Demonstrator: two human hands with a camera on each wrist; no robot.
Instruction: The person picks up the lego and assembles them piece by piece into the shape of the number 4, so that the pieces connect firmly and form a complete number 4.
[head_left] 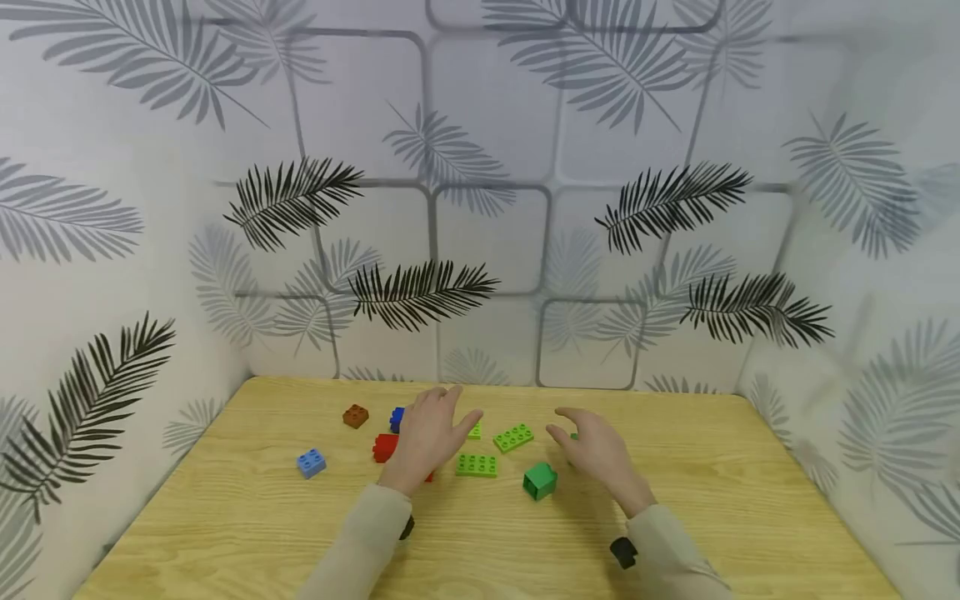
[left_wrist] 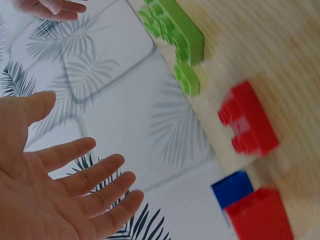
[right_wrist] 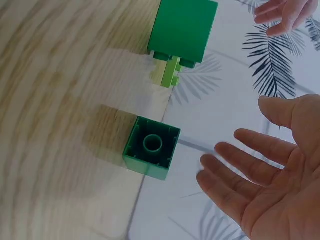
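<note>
My left hand (head_left: 429,437) hovers over red bricks (head_left: 386,448) and a dark blue brick (head_left: 397,419), its fingers spread and holding nothing. In the left wrist view the palm (left_wrist: 45,200) is bare, with a red brick (left_wrist: 252,120) apart from it. My right hand (head_left: 596,446), also holding nothing, is above the table, right of a green brick (head_left: 540,481). A second green brick (right_wrist: 152,146) lies on its side near the right fingers, hollow side showing; the hand mostly hides it in the head view.
Lime green bricks (head_left: 477,466) lie between the hands, one long brick (head_left: 513,437) set at an angle. To the left are a light blue brick (head_left: 311,463) and a brown brick (head_left: 356,416). The wooden table (head_left: 487,550) ends against a leaf-patterned wall (head_left: 495,342).
</note>
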